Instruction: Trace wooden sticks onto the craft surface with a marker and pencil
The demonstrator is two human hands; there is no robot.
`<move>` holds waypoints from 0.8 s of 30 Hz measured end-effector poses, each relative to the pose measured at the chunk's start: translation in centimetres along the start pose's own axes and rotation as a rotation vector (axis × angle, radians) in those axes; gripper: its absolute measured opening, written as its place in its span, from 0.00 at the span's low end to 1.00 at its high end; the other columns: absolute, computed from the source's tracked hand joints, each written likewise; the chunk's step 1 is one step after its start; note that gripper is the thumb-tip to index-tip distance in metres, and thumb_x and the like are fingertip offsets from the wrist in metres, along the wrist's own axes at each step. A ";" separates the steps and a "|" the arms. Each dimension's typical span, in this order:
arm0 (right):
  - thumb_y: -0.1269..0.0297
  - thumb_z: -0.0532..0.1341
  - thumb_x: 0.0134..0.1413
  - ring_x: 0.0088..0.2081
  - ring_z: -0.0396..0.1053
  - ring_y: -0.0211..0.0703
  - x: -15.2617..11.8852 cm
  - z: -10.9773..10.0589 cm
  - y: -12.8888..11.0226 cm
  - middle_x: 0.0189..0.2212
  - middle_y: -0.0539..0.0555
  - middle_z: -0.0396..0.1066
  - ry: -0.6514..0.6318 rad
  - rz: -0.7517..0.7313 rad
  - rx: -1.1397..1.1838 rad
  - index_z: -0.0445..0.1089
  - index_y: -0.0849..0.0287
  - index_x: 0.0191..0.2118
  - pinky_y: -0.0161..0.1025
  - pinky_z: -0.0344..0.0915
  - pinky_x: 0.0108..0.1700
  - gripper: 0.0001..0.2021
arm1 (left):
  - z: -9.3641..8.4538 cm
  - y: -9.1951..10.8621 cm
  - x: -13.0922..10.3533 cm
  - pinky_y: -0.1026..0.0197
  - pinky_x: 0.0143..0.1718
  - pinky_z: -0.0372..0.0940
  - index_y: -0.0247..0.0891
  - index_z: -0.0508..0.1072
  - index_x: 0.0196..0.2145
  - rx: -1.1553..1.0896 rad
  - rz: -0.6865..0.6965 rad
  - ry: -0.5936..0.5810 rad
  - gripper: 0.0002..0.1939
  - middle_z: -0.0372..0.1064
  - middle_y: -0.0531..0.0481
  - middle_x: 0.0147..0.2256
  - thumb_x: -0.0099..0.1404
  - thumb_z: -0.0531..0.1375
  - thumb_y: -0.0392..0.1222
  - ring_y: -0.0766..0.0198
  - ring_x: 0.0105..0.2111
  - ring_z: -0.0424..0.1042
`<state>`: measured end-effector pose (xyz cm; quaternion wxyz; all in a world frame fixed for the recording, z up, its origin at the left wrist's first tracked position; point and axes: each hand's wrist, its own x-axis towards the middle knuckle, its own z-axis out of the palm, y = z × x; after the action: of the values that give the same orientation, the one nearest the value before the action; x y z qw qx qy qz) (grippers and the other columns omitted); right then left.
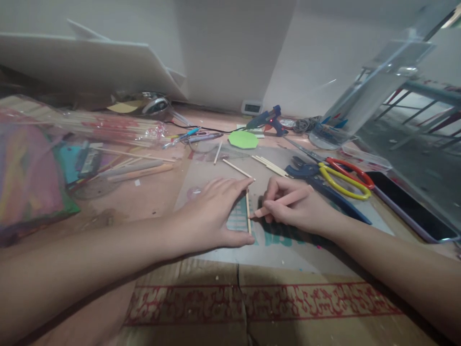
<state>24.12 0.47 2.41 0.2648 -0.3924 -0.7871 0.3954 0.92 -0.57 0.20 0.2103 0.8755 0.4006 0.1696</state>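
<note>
My left hand (212,211) spans a thin wooden stick (248,211), with fingertips at its far end and the thumb at its near end, holding it against the sheet. A pinkish pencil (288,198) is gripped in my right hand (295,206), its tip touching or very close to the stick's right side. Beneath both hands lies a pale sheet (223,254) with teal markings, partly covered by the left hand. Beyond my left fingertips is another stick (237,169), and a small bundle of sticks (270,166) rests past my right hand.
To the right lie blue cutters (331,194), red-and-yellow-handled scissors (345,180) and a phone (410,204). A blue glue gun (266,120) and a green paper piece (243,140) sit at the back. A clear cylinder (360,101) stands back right; bagged sticks (90,125) lie left.
</note>
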 end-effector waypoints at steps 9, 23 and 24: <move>0.60 0.63 0.60 0.23 0.72 0.36 -0.2 0.0 -0.1 0.22 0.52 0.75 -0.043 -0.006 0.047 0.68 0.59 0.27 0.30 0.67 0.23 0.12 | -0.1 0.0 0.0 0.41 0.60 0.62 0.38 0.55 0.69 0.021 0.023 0.010 0.50 0.65 0.38 0.61 0.56 0.71 0.57 0.41 0.61 0.64; 0.60 0.63 0.59 0.24 0.74 0.39 -0.4 -0.1 0.2 0.22 0.54 0.75 -0.150 -0.051 0.073 0.69 0.60 0.31 0.31 0.67 0.23 0.10 | -0.1 0.1 0.0 0.40 0.62 0.62 0.36 0.56 0.69 -0.002 0.013 0.016 0.51 0.62 0.36 0.63 0.56 0.71 0.56 0.39 0.63 0.62; 0.60 0.63 0.60 0.24 0.74 0.39 -0.4 -0.1 0.2 0.22 0.54 0.75 -0.149 -0.047 0.072 0.69 0.60 0.31 0.31 0.67 0.23 0.10 | -0.2 0.1 0.0 0.40 0.62 0.62 0.37 0.56 0.69 -0.004 0.011 0.017 0.50 0.62 0.36 0.63 0.56 0.71 0.56 0.39 0.63 0.62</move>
<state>24.54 0.24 2.22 0.2287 -0.3334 -0.7990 0.4451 0.94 -0.60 0.39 0.2077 0.8759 0.3971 0.1788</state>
